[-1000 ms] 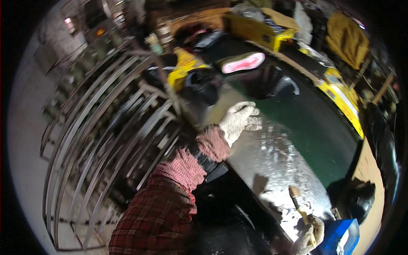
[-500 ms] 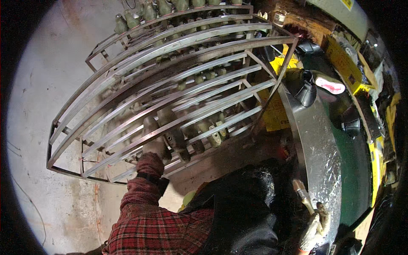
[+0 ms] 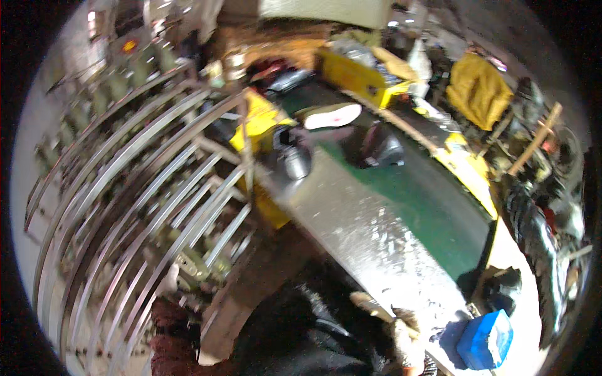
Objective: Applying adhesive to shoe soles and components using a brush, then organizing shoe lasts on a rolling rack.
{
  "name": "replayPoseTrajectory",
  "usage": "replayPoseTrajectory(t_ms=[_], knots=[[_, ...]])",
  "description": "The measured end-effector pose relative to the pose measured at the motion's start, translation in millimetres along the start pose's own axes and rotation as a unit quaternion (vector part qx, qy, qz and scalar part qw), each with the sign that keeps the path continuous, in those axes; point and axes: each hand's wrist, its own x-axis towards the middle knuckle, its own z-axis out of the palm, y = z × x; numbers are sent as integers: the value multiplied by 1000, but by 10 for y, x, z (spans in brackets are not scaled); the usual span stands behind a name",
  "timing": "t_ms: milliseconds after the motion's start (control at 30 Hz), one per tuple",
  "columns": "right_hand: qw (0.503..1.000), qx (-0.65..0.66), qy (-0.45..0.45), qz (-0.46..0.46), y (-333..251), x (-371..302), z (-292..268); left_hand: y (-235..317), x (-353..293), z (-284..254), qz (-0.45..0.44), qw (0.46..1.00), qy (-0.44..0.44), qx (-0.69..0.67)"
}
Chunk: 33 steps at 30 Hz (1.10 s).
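A metal rack (image 3: 135, 213) of curved bars stands on the left, with grey-green shoe lasts (image 3: 193, 264) inside it. My left hand (image 3: 168, 283), below a red plaid sleeve, reaches in among the bars beside these lasts. Its fingers are smeared by motion, so any hold on a last cannot be made out. My right hand (image 3: 406, 335), in a pale glove, is closed round a brush (image 3: 370, 305) over the near edge of the bench. The brush's bristle end points left, above my black apron (image 3: 301, 326).
The bench (image 3: 357, 219) has a shiny metal strip and a green surface. On it lie black shoe uppers (image 3: 382, 147) and a shoe with a white sole (image 3: 332, 116). A blue container (image 3: 486, 338) stands near right, with a yellow box (image 3: 357, 78) at the back.
My view has swung right, so the rack sits further left and more of the bench and the blue container show. My right hand still holds the brush; my left remains at the rack.
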Motion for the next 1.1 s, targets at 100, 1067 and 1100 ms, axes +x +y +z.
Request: replayPoseTrajectory(t_ms=[100,1067,1100], knots=[[999,-14,-45,-26,-218,45,48,-182,275,361,-56,958,-171,-225],[766,-168,539,-306,-279,-600,-2379,2079,-3036,2379,-129,675,-656,-311],[782,-193,526,-274,-184,-623,-2605,2057,-3095,2477,-149,665,-667,-300]])
